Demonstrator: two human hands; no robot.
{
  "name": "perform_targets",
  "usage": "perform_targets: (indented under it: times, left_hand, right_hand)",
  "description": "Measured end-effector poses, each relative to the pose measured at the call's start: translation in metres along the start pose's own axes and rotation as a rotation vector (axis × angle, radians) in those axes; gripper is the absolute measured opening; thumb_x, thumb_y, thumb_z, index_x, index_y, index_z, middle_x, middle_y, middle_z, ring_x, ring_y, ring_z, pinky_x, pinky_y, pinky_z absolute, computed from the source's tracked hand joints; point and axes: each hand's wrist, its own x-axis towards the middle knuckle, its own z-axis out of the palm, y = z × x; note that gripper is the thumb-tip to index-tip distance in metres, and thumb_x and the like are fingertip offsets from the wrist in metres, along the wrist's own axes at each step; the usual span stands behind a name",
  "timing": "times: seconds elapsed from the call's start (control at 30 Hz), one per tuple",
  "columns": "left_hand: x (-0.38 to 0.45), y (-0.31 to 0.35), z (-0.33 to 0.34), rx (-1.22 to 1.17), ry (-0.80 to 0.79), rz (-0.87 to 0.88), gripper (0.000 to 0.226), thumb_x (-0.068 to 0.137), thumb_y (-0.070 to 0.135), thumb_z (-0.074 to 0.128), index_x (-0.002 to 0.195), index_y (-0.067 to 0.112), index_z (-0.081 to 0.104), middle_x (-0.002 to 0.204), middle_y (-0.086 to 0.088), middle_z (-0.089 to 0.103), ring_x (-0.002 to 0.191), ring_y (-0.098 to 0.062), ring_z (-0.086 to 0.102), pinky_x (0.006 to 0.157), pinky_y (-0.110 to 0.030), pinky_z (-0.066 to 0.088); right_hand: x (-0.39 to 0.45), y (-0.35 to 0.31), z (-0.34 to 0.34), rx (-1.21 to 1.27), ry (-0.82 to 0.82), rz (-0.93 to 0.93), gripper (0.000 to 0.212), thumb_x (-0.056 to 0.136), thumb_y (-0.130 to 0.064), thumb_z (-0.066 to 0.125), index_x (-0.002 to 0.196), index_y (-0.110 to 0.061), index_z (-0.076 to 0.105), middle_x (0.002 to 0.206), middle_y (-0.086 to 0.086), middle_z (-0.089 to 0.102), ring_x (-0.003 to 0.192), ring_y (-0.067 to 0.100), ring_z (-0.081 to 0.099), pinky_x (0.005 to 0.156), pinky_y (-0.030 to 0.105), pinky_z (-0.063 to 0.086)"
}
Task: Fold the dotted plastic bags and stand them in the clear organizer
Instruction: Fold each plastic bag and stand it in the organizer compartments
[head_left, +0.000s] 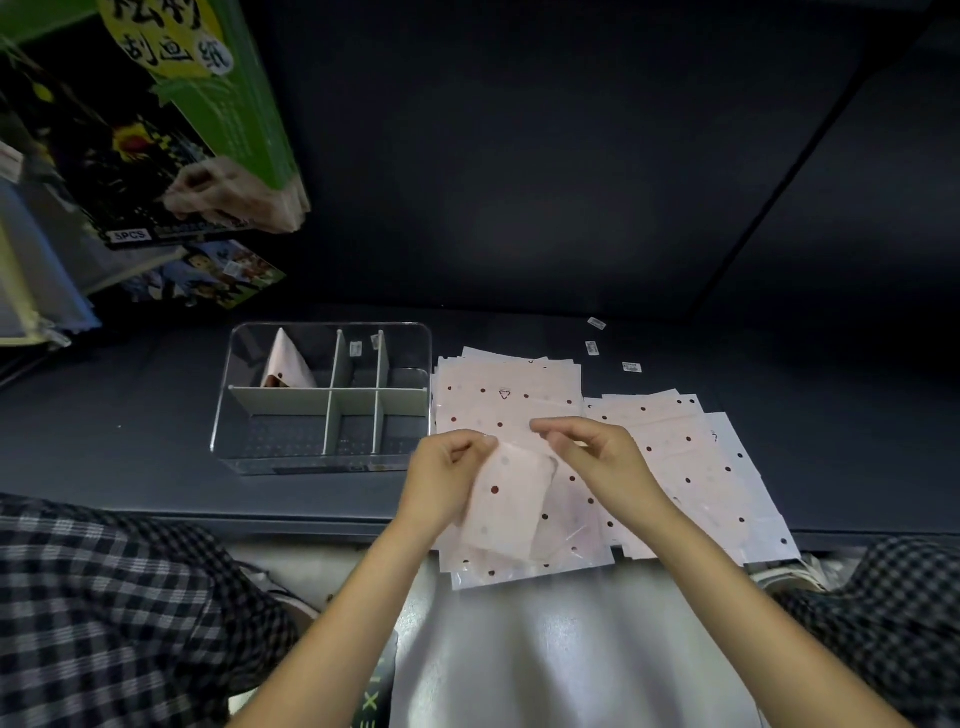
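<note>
Both hands hold one pale pink dotted plastic bag (511, 496) above the stack. My left hand (447, 480) pinches its upper left edge and my right hand (597, 449) pinches its upper right edge; the bag hangs partly folded between them. Beneath lies a stack of flat dotted bags (506, 400), with a second spread of bags (696, 467) to its right. The clear organizer (324, 397) with white dividers stands left of the stack. One folded bag (285, 364) stands in its far left compartment; the other compartments look empty.
Green and dark product packages (156, 130) hang at the upper left, above the organizer. Small label stickers (592, 348) lie on the dark shelf behind the bags. The shelf's front edge (311, 525) runs just under my wrists; my checkered trouser legs (104, 613) flank it.
</note>
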Motion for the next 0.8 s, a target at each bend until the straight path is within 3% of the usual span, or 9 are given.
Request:
perform_targets:
  times: [0.1, 0.2, 0.37, 0.5, 0.63, 0.7, 0.8]
  left_hand:
    - [-0.004, 0.002, 0.008, 0.141, -0.054, 0.147, 0.018, 0.089, 0.014, 0.062, 0.076, 0.015, 0.073, 0.074, 0.004, 0.072, 0.073, -0.012, 0.064, 0.073, -0.029, 0.050]
    - [-0.004, 0.002, 0.010, 0.136, -0.072, 0.191, 0.016, 0.087, 0.016, 0.064, 0.074, 0.020, 0.073, 0.074, 0.007, 0.072, 0.075, -0.011, 0.067, 0.071, -0.024, 0.051]
    - [0.001, -0.004, -0.010, 0.096, -0.209, 0.014, 0.006, 0.080, 0.013, 0.073, 0.075, 0.016, 0.073, 0.066, 0.005, 0.071, 0.061, -0.004, 0.065, 0.058, -0.013, 0.048]
    - [0.006, -0.005, -0.025, -0.100, -0.192, -0.113, 0.006, 0.087, 0.008, 0.065, 0.084, 0.005, 0.070, 0.078, -0.008, 0.072, 0.068, -0.009, 0.070, 0.061, -0.016, 0.054]
    - [0.006, -0.005, -0.031, -0.315, -0.138, -0.146, 0.017, 0.093, 0.015, 0.056, 0.103, 0.001, 0.056, 0.089, -0.005, 0.074, 0.080, -0.014, 0.071, 0.064, -0.023, 0.056]
    - [0.005, -0.007, -0.034, -0.390, -0.186, -0.159, 0.019, 0.092, 0.014, 0.057, 0.109, 0.006, 0.054, 0.092, -0.003, 0.075, 0.083, -0.018, 0.072, 0.065, -0.025, 0.057]
    - [0.011, -0.007, -0.042, -0.406, -0.134, -0.160, 0.019, 0.092, 0.009, 0.057, 0.109, 0.017, 0.059, 0.094, -0.002, 0.074, 0.083, -0.021, 0.072, 0.063, -0.023, 0.056]
  right_hand:
    - [0.000, 0.000, 0.006, -0.176, -0.100, 0.007, 0.010, 0.087, -0.024, 0.065, 0.087, -0.028, 0.074, 0.085, -0.012, 0.073, 0.082, -0.002, 0.064, 0.074, 0.019, 0.050]
    - [0.000, 0.000, 0.006, -0.254, -0.100, -0.003, 0.015, 0.085, -0.027, 0.068, 0.072, -0.021, 0.073, 0.073, 0.002, 0.070, 0.066, 0.005, 0.055, 0.065, 0.027, 0.045]
    - [0.007, -0.010, -0.007, -0.050, 0.050, 0.058, 0.013, 0.081, -0.017, 0.071, 0.070, -0.020, 0.075, 0.066, -0.009, 0.071, 0.061, 0.000, 0.060, 0.061, 0.013, 0.045]
    - [0.015, -0.018, -0.011, 0.054, 0.089, 0.111, 0.011, 0.083, -0.018, 0.070, 0.074, -0.015, 0.076, 0.072, 0.000, 0.072, 0.067, 0.011, 0.063, 0.069, 0.028, 0.050]
    - [0.022, -0.022, 0.009, 0.145, 0.103, 0.163, 0.015, 0.085, -0.017, 0.067, 0.077, -0.005, 0.072, 0.075, 0.021, 0.066, 0.068, 0.025, 0.057, 0.070, 0.039, 0.048]
    - [0.027, -0.023, 0.019, 0.178, 0.127, 0.170, 0.016, 0.085, -0.016, 0.067, 0.079, -0.002, 0.071, 0.075, 0.020, 0.068, 0.066, 0.024, 0.060, 0.068, 0.034, 0.052]
    - [0.037, -0.026, 0.033, 0.222, 0.123, 0.195, 0.011, 0.087, -0.015, 0.065, 0.082, -0.007, 0.071, 0.071, 0.001, 0.073, 0.065, 0.011, 0.068, 0.060, 0.020, 0.056]
